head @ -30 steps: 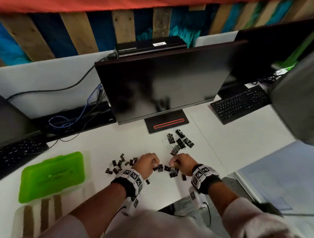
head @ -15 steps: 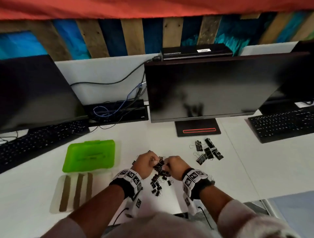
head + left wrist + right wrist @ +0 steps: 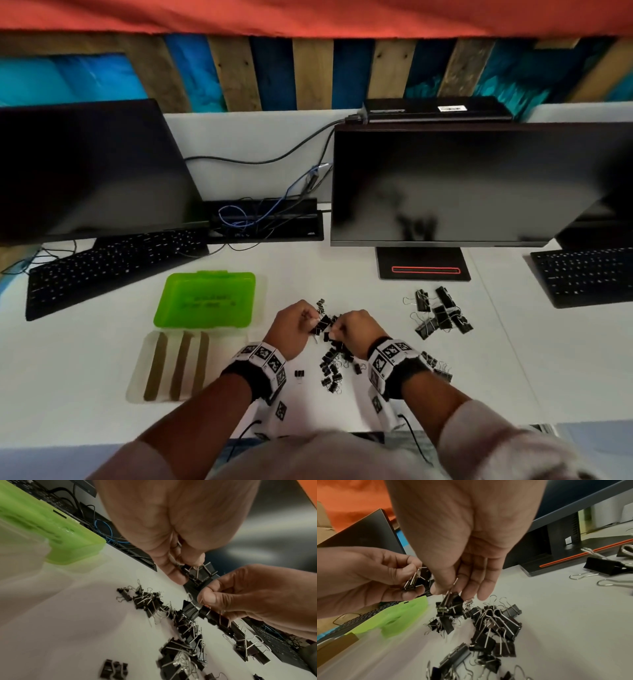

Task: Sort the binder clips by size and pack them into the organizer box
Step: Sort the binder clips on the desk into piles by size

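Binder clips (image 3: 331, 371) lie scattered on the white desk (image 3: 513, 359) in a loose pile of small and mid-size black ones at centre, directly under both hands. A separate cluster of larger clips (image 3: 440, 313) sits at 2 o'clock from the hands, well apart from the pile, just in front of the right monitor's stand (image 3: 423, 263). One stray small clip (image 3: 299, 373) lies at 7 o'clock from the pile, near the left wrist. Left hand (image 3: 291, 327) is raised over the pile, thumb and fingers curled and pinching a few black clips by their wire handles, clear in the right wrist view (image 3: 412, 582). Right hand (image 3: 356, 330) is just beside it, fingertips nearly touching the left's, thumb and forefinger pinching the wire handles of another black clip (image 3: 449, 605) that hangs above the pile; its other fingers hang loosely straight. Organizer box (image 3: 174, 366), clear with three brown-looking dividers, sits open at 9 o'clock from the hands; none of its compartments visibly holds a clip. Its green lid (image 3: 205, 299) lies flat at 10 o'clock, touching the box's far edge. Two dark monitors and two black keyboards stand along the back at 12 o'clock.
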### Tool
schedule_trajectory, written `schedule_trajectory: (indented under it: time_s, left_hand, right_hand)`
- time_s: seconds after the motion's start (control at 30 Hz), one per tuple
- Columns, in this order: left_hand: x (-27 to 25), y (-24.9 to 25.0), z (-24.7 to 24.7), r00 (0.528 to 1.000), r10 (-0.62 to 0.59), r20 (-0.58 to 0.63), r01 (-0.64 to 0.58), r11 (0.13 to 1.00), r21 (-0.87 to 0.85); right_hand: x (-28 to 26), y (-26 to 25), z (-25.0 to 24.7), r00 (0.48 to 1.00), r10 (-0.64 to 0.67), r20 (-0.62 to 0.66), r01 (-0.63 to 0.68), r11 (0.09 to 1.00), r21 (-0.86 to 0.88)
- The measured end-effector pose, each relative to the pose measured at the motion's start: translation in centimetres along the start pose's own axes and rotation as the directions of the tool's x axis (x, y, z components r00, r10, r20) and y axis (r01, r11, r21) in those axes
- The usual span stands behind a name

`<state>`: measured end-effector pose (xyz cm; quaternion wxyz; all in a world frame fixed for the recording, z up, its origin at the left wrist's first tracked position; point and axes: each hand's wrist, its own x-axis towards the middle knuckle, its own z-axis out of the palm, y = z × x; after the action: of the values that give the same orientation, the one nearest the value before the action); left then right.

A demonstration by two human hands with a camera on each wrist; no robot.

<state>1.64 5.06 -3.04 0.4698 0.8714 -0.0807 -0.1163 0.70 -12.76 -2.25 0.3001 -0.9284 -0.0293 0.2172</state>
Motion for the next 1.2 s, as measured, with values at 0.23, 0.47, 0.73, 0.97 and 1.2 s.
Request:
schedule_trajectory:
  time_s: [0.23,0.47,0.73,0.97,1.2]
  left_hand:
    - [0.4,0.6,1.8,0.992,0.027,0.119,-0.029,1.000,0.013]
    - [1.1,4.3,8.6,0.919,0.104,0.379,-0.136,0.989,0.058]
    - [1.7,5.3,14.2,0.849,0.096,0.519,-0.219,0.959,0.180]
    - [1.6,6.1,15.6,0.833,0.120,0.540,-0.248,0.954,0.170]
    - [2.5,4.6,12.3,0.881,0.130,0.455,-0.249,0.945,0.212]
  right_hand:
    - [-2.3,2.2,-1.0,0.996,0.072,-0.060,-0.069,0.996,0.052]
    - [-8.0,8.5,-3.8,0.964,0.216,-0.154,-0.198,0.973,0.121]
    - [-11.8,14.7,-3.5,0.881,0.426,-0.205,-0.389,0.900,0.198]
    - [-11.1,15.0,-2.3,0.915,0.362,-0.179,-0.323,0.922,0.213]
    - [-8.9,14.6,-4.2,0.906,0.308,-0.289,-0.244,0.940,0.237]
